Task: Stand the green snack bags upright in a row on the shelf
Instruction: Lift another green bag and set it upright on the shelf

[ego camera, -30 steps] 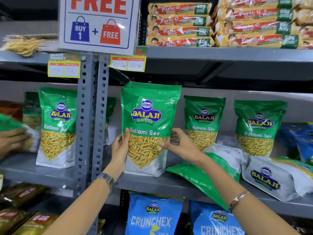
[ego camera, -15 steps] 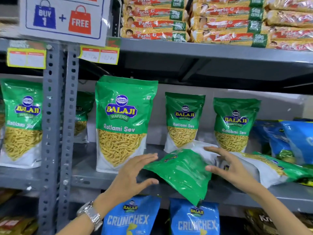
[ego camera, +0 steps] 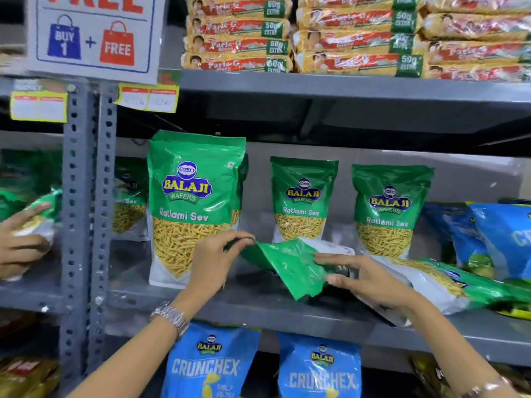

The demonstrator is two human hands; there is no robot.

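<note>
Three green Balaji Ratlami Sev bags stand upright on the grey middle shelf [ego camera: 258, 311]: a large front one [ego camera: 189, 208], a second [ego camera: 304, 196] and a third [ego camera: 388, 211] further back. A fourth green bag [ego camera: 287, 262] lies tilted on the shelf in front of them. My left hand [ego camera: 218, 259] pinches its upper left corner. My right hand [ego camera: 365, 277] grips its right side, fingers spread over the foil. Another green bag [ego camera: 448, 280] lies flat to the right.
Blue snack bags [ego camera: 500, 237] crowd the shelf's right end and blue Crunchex bags [ego camera: 209, 366] hang below. A perforated grey upright [ego camera: 89, 196] divides the bays. Another person's hand [ego camera: 20, 239] holds a bag at the left. Biscuit packs [ego camera: 344, 35] fill the shelf above.
Both hands left the large upright bag, which stays standing, and closed on the tilted lying bag. The left hand went from hovering to pinching its corner.
</note>
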